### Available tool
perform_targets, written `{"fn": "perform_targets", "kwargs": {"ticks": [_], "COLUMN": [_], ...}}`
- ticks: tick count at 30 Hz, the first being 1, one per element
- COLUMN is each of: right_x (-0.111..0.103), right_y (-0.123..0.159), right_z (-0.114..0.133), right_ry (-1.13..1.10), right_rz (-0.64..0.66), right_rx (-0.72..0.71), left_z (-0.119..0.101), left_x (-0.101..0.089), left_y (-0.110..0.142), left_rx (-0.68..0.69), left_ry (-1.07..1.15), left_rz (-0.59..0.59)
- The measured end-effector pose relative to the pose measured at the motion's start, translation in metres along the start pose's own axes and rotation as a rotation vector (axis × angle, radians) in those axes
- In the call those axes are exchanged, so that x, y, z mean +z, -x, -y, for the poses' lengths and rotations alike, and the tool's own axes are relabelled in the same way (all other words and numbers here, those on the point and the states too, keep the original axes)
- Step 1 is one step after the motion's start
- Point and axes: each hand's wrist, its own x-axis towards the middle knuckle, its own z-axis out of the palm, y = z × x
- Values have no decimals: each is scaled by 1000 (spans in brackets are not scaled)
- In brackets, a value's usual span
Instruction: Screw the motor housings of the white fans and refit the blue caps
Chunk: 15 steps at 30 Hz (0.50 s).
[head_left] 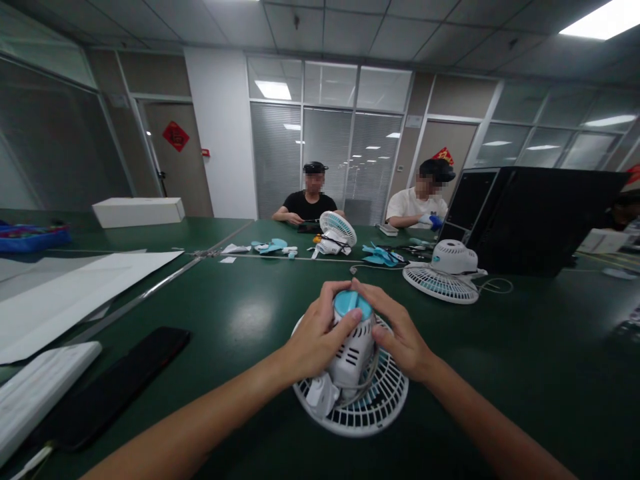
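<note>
White fan [346, 367], face down on the green table [240, 293].
Left hand [316, 333] and right hand [404, 333] clasped around it, left thumb at the blue cap's [345, 304] edge; red door sign [176, 136] carries a dark character, too blurred to read.

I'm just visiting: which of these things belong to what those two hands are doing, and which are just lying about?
Belongs, it seems:
- white fan, grille down, held by the left hand and right hand
- its blue cap, under the left thumb

Probably just lying about:
- black phone
- white sheets
- long white box
- second fan, at right
</note>
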Motion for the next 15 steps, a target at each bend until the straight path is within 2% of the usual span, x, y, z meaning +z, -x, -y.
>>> {"fn": "perform_targets", "kwargs": {"ticks": [4,8,12,15], "right_x": [18,35,46,47], "right_y": [12,19,22,22], "right_z": [-5,-1,3,4], "right_ry": [-97,-130,-131,-148], "right_rz": [-118,-152,-210,-202], "right_rx": [97,239,384,392], "left_z": [-4,-6,-9,-13], "left_x": [1,0,-4,-13], "left_y": [-1,-3,-5,-8], "left_rx": [-25,27,107,134], "left_ry": [-21,7,-124,-210], "left_rz": [-14,-24,-94,-49]}}
